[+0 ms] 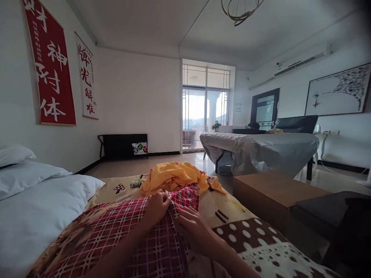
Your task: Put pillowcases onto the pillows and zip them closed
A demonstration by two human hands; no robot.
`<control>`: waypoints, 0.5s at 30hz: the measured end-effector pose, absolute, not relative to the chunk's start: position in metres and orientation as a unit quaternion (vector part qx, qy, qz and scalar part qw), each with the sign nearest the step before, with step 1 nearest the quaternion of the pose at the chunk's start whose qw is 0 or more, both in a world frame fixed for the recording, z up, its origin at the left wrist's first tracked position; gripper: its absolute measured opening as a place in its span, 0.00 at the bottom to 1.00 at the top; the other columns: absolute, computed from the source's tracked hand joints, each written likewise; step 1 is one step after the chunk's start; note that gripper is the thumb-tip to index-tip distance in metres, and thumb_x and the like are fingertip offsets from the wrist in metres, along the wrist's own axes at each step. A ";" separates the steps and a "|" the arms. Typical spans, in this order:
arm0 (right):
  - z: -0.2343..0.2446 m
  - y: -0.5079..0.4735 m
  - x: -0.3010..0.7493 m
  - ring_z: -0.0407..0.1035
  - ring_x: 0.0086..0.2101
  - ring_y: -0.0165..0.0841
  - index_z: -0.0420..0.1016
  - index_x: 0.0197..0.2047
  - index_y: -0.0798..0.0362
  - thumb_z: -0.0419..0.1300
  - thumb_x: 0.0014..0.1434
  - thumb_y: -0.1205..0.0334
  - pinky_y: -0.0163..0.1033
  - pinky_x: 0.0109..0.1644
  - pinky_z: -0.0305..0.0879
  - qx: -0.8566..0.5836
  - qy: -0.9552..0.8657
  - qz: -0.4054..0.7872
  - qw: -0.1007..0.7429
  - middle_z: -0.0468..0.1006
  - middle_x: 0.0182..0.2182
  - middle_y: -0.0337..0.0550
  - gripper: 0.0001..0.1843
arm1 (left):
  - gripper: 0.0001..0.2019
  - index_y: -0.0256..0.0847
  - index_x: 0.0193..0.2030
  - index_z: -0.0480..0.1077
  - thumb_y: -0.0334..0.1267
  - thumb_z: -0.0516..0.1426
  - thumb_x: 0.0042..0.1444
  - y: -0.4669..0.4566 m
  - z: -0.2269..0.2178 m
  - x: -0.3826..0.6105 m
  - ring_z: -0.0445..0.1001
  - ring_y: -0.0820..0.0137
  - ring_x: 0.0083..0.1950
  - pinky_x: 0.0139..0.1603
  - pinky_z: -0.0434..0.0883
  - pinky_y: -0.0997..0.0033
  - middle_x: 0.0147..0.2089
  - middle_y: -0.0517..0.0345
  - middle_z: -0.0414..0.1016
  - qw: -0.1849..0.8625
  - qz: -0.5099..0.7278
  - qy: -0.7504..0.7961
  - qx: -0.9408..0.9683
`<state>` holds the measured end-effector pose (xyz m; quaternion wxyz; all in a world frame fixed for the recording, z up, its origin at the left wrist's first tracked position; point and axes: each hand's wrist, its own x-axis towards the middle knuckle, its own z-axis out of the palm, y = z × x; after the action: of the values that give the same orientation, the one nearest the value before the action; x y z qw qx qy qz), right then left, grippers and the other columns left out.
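A red plaid cloth [116,227] with white lines and a brown printed part spreads over the bed in front of me. My left hand [158,206] is closed, its thumb and fingers pinching the cloth near its far right edge. Just to the right, my right hand [193,224] holds the same edge, fingers bent over the fabric and partly hidden. A corner of the cloth folds out beyond both hands. Behind it lies a crumpled yellow cloth [171,173] with a printed figure at its right end.
A patterned brown and cream blanket [246,231] covers the bed. White pillows [52,216] lie at the left. To the right stand a brown box-like table [278,189] and a desk under plastic sheeting [261,150]. A black folded item [124,146] leans against the far wall.
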<state>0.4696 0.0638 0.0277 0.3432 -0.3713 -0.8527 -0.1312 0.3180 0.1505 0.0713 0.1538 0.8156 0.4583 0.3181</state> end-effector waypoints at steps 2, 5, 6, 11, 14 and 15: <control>0.025 0.066 0.473 0.59 0.32 0.31 0.60 0.31 0.52 0.47 0.66 0.67 0.37 0.38 0.58 -0.377 -0.847 -0.138 0.349 0.69 0.31 0.40 0.11 | 0.10 0.38 0.27 0.68 0.38 0.50 0.53 0.138 0.064 0.317 0.66 0.66 0.41 0.45 0.60 0.66 0.36 0.54 0.69 0.152 0.312 0.423 0.837; 0.021 0.070 0.477 0.59 0.32 0.31 0.62 0.32 0.52 0.47 0.67 0.66 0.38 0.38 0.57 -0.382 -0.837 -0.149 0.363 0.70 0.31 0.40 0.10 | 0.06 0.40 0.30 0.69 0.30 0.51 0.47 0.118 0.054 0.310 0.65 0.66 0.46 0.51 0.61 0.66 0.40 0.54 0.69 0.164 0.297 0.336 0.879; 0.021 0.070 0.477 0.59 0.32 0.31 0.62 0.33 0.52 0.47 0.67 0.66 0.37 0.38 0.57 -0.381 -0.837 -0.148 0.364 0.70 0.31 0.40 0.10 | 0.08 0.40 0.31 0.68 0.29 0.50 0.45 0.112 0.051 0.307 0.65 0.66 0.46 0.52 0.61 0.65 0.41 0.54 0.69 0.171 0.294 0.312 0.887; 0.022 0.070 0.475 0.59 0.32 0.31 0.63 0.33 0.52 0.48 0.67 0.66 0.37 0.37 0.56 -0.388 -0.843 -0.135 0.347 0.69 0.30 0.40 0.10 | 0.07 0.40 0.30 0.64 0.28 0.50 0.43 0.100 0.047 0.294 0.64 0.65 0.46 0.52 0.61 0.62 0.42 0.54 0.67 0.183 0.284 0.292 0.895; 0.019 0.072 0.474 0.59 0.32 0.31 0.61 0.31 0.52 0.48 0.65 0.68 0.37 0.37 0.56 -0.390 -0.847 -0.130 0.336 0.69 0.30 0.40 0.10 | 0.04 0.40 0.27 0.64 0.28 0.50 0.44 0.100 0.049 0.291 0.64 0.66 0.47 0.52 0.60 0.63 0.42 0.55 0.66 0.194 0.262 0.282 0.902; 0.017 0.074 0.474 0.58 0.32 0.31 0.61 0.31 0.52 0.48 0.65 0.68 0.37 0.37 0.55 -0.391 -0.848 -0.128 0.334 0.69 0.31 0.40 0.10 | 0.04 0.39 0.27 0.65 0.29 0.51 0.45 0.100 0.049 0.291 0.64 0.66 0.47 0.52 0.60 0.63 0.42 0.56 0.66 0.198 0.258 0.280 0.903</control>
<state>0.4736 0.0737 0.0167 0.3336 -0.3914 -0.8481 -0.1277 0.2908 0.1000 0.0491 0.1975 0.9032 0.2804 0.2581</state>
